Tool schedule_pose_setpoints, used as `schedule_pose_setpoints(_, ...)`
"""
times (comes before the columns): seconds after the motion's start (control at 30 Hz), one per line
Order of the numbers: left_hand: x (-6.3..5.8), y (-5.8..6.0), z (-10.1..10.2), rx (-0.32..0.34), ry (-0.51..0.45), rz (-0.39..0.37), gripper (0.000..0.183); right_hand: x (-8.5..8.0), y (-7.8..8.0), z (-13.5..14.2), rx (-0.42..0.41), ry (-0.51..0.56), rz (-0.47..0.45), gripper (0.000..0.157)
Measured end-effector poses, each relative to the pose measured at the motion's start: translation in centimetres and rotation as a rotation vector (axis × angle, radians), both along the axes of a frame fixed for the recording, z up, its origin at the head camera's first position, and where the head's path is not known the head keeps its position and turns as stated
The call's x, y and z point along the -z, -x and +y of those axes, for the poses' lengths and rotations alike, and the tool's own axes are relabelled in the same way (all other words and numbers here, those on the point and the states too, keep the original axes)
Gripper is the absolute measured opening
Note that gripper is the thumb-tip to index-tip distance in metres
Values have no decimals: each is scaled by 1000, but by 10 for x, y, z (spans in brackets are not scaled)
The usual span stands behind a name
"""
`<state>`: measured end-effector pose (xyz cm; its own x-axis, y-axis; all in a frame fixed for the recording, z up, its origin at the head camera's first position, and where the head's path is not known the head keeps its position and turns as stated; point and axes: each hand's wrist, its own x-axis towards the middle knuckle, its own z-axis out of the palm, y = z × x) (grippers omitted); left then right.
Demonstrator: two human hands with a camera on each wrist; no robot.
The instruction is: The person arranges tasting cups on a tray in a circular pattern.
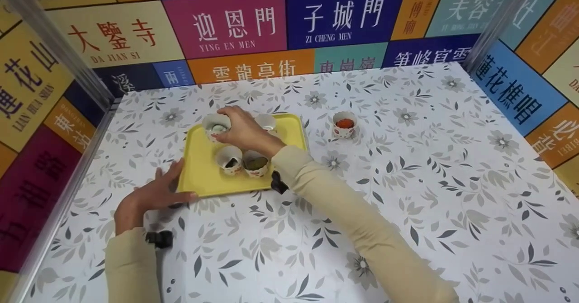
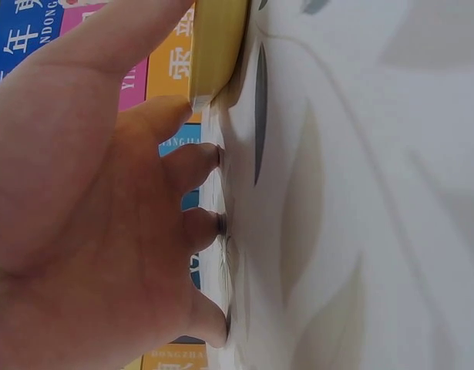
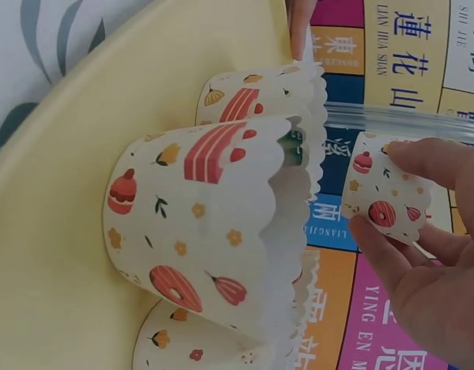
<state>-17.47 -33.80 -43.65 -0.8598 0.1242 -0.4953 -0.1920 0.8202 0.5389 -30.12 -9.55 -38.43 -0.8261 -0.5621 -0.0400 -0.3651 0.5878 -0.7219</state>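
My right hand (image 1: 244, 129) pinches a patterned paper baking cup (image 3: 384, 185) by its side, over the far left part of the yellow tray (image 1: 203, 176). Something pale shows inside that cup. In the right wrist view the held cup is lifted off the tray. Two more baking cups stand near the tray's front, one with dark contents (image 1: 229, 160) and one with brownish-green contents (image 1: 256, 163). Another cup (image 1: 266, 122) stands behind my right hand, partly hidden. My left hand (image 1: 151, 196) touches the tray's near left corner, fingers spread; its lower fingertips (image 2: 213, 223) rest on the table.
Right of the tray, a baking cup with orange-red contents (image 1: 344, 125) stands on the floral tablecloth (image 1: 407, 194). Panels printed with large characters (image 1: 226, 27) border the table at the back and both sides.
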Motion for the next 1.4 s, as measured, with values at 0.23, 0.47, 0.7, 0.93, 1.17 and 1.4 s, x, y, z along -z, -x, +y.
schedule_pose_setpoints(0.23, 0, 1, 0, 7, -8, 4, 119, 4, -3, -10, -1, -27, 24, 65)
schedule_pose_setpoints(0.47, 0, 0, -1, 20, 6, 23, 119, 10, -7, -14, 15, -88, 31, 67)
schedule_pose_setpoints(0.7, -2, 0, 1, 11, 15, 9, 119, 14, -10, -15, 26, -124, 6, 70)
schedule_pose_setpoints(0.93, -3, 0, 2, 27, 51, 12, 119, 14, -13, -14, 6, -157, 33, 69)
schedule_pose_setpoints(1.17, -4, 0, 2, 37, 44, 24, 118, 12, -14, -14, -7, -179, 25, 68)
schedule_pose_setpoints(1.4, -3, 0, 2, 38, 54, 20, 118, 10, -13, -15, -11, -220, -26, 72)
